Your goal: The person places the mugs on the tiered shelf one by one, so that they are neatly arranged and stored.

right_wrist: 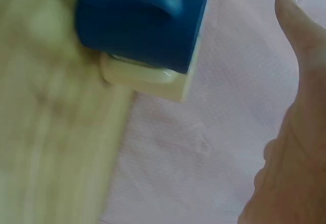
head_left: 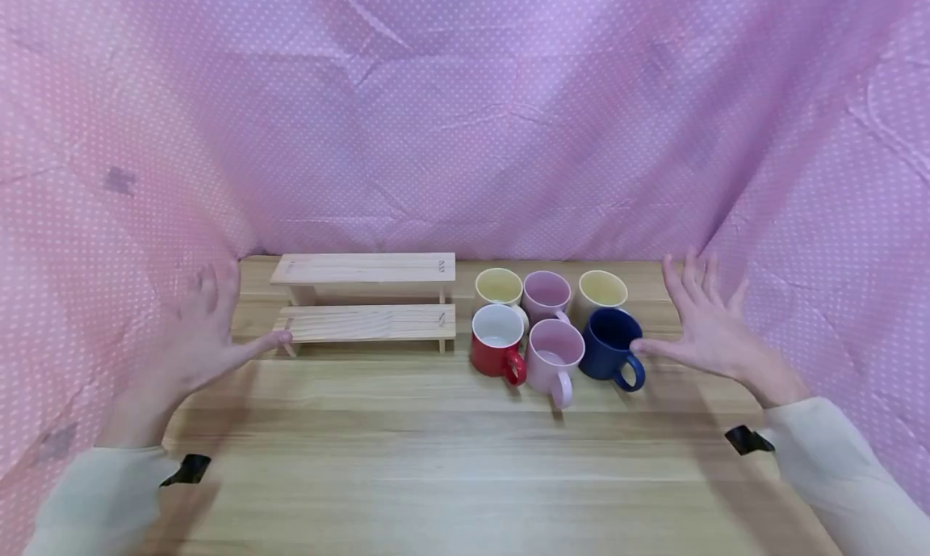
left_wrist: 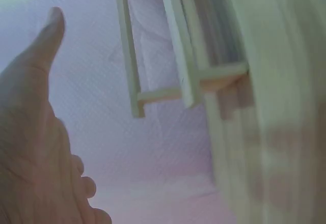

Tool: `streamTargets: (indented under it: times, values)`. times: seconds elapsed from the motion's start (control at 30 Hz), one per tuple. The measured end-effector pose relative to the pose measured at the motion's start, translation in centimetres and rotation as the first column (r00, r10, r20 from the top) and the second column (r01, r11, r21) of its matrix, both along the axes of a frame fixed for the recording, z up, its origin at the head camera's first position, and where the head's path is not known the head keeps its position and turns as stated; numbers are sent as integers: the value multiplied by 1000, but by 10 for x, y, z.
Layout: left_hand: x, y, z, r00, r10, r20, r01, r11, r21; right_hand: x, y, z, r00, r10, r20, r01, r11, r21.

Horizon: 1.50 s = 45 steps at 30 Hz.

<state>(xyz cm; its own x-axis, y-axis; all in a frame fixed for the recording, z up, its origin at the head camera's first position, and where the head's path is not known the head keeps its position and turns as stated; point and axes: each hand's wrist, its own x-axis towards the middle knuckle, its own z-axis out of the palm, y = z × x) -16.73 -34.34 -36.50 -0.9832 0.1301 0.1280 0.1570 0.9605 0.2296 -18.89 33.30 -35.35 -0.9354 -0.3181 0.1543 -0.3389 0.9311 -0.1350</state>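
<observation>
1. The left hand (head_left: 192, 342) was held raised over the left side of the counter (head_left: 407, 467), its fingers extended and its thumb spread toward the risers; nothing was gripped.
2. The right hand (head_left: 715, 334) was held likewise near the counter's right edge, with fingers splayed and thumb pointed at the navy mug (head_left: 599, 358); a gap between thumb and mug was shown in the right wrist view.
3. Two pale wooden risers were placed toward the counter's rear left corner: the rear riser (head_left: 363, 269) was set near the back edge, and the front riser (head_left: 370, 323) just before it, nearer the front edge.
4. Six mugs were grouped upright right of the risers, toward the back edge. The front row was formed by the red mug (head_left: 488, 356), white inside, the pale pink mug (head_left: 540, 370) and the navy mug, their handles turned toward the front edge.
5. Behind these were seen a left yellow mug (head_left: 499, 284), a mauve mug (head_left: 546, 292) and a right yellow mug (head_left: 602, 288).
6. The counter was backed and flanked by pink polka-dot cloth (head_left: 465, 136). Both forearms were covered by pale sleeves (head_left: 843, 463).
</observation>
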Motion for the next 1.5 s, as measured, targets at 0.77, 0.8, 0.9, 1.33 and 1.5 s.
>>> streamTargets:
  times: [0.77,0.8,0.9,1.33,1.5]
  values:
    - [-19,4,-74,985,-41,169,-58,840,540,49,-5,-86,854,344,390,204,468,-860]
    - [-20,4,-74,984,-39,173,-62,840,540,50,-5,-88,843,361,398,222,440,-870]
    - [-24,5,-71,978,-54,202,-75,810,582,49,-6,-90,827,378,417,275,375,-885]
    - [-40,15,-73,945,-131,299,-142,659,739,42,-4,-85,803,250,542,415,419,-808]
    - [-30,8,-74,933,-121,338,-174,672,720,38,-8,-86,785,332,523,385,401,-831]
